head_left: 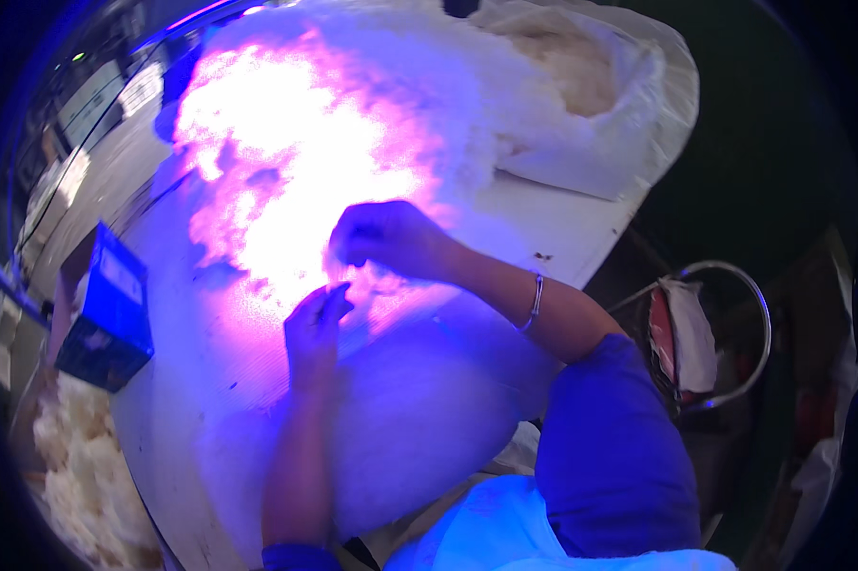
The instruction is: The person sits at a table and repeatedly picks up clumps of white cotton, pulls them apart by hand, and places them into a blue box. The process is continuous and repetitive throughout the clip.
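Observation:
A heap of fluffy white fibre [429,95] covers the far part of the table, and a glaring white-violet light washes out much of it. Over the near edge of that heap, my right hand [391,238] bends down with its fingertips pinched together. Just below and left of it is my left hand [313,335], thumb and fingers also closed in a pinch. Their fingertips are close to each other. A faint pinkish wisp [383,282] shows beside them. Glare and blur hide what either hand holds.
The white tabletop [543,224] bends round toward me. A blue box [115,309] stands at its left edge, above cream-coloured fluff [82,466]. A pale sheet or bag [629,143] with fluff lies far right. Right of the table is a metal-framed chair [764,328].

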Motion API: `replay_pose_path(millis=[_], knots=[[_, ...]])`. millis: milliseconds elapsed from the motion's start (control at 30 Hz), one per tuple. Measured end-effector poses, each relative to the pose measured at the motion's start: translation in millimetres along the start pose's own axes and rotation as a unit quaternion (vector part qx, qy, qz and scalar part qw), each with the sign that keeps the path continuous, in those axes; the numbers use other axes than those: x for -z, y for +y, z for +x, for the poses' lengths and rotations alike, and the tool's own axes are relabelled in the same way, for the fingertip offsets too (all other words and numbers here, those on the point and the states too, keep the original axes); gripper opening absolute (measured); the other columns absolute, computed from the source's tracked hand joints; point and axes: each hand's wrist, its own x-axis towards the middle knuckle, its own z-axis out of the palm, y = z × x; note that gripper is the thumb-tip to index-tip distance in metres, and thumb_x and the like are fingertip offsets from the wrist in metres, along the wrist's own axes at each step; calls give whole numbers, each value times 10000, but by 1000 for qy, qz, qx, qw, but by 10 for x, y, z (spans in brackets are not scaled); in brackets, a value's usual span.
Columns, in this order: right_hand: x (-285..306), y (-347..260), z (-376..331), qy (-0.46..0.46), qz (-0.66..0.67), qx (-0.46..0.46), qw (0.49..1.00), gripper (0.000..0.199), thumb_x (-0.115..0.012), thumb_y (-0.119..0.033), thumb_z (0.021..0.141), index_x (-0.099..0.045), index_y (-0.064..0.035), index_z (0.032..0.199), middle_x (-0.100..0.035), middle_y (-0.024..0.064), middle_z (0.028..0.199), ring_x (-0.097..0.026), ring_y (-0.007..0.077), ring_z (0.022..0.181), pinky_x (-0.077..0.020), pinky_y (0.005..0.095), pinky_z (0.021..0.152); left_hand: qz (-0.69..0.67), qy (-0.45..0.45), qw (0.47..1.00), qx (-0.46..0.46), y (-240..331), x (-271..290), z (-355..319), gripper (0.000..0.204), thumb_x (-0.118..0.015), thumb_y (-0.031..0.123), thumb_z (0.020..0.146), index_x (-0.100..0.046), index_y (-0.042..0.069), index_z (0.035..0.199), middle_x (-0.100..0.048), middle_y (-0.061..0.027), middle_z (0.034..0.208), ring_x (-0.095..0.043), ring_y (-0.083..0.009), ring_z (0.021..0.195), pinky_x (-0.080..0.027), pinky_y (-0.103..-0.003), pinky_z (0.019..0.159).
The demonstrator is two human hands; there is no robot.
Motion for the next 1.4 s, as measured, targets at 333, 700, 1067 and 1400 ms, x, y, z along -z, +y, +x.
replay_pose_path(millis=[333, 700, 1067, 1400], knots=[[2254, 590, -608, 406, -302, -167, 846, 532, -685, -102, 795, -472, -15, 1275, -643, 91, 774, -617, 133, 628, -515, 267, 567, 12, 82, 996, -40, -94, -18, 69, 382, -628, 90, 868, -530, 70, 1236, -593, -46, 1031, -523, -59, 641, -442, -203, 594], [2356, 853, -446, 442, -239, -174, 847, 170, -650, -191, 797, -691, -57, 892, -674, 75, 701, -655, 176, 640, -513, 284, 635, 24, 76, 996, -32, -69, 70, 84, 521, -631, 91, 860, -411, 73, 1332, -497, -82, 1234, -571, -91, 751, -486, -231, 636], [77, 97, -507, -25, -134, -36, 990, 139, -648, -143, 812, -612, -57, 915, -630, 80, 769, -608, 153, 703, -480, 327, 648, 101, -75, 983, -130, 72, -117, -56, 383, -716, 105, 777, -600, 3, 1127, -658, -118, 988, -630, -139, 822, -498, -297, 769], [1509, 468, -229, 396, -178, -38, 900, 300, -601, -98, 862, -575, 8, 1142, -622, 51, 759, -563, 89, 618, -472, 235, 560, 49, 15, 998, -28, -93, -40, 50, 249, -617, 175, 878, -619, -6, 1049, -660, -60, 754, -627, -112, 693, -487, -257, 632]])
